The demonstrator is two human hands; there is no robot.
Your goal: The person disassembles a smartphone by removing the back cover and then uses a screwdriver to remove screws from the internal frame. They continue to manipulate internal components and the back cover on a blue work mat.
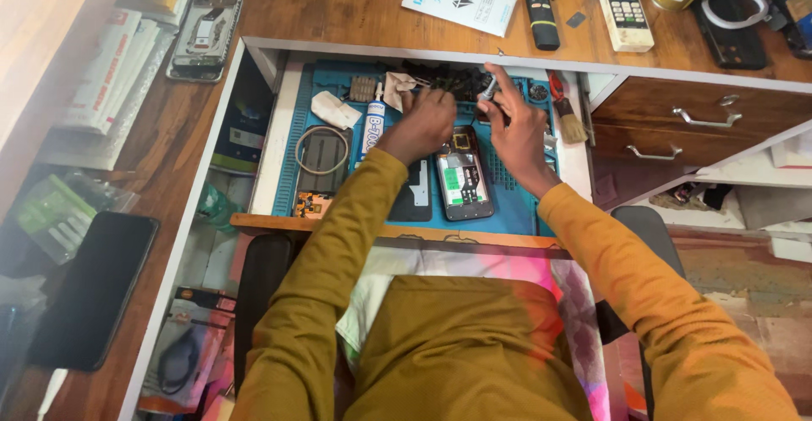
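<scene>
Head view: opened black smartphone with green battery (463, 183) lies lengthwise just below both hands, right hand (518, 129) fingers pinching a small silvery tool (489, 90), left hand (423, 121) curled, grip hidden.

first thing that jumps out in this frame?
Two hands meet over a blue work mat in an open drawer: the left hand rests above an opened phone at the mat's centre, and the right hand pinches a small tool. Remotes lie on the wooden desktop behind.
</scene>
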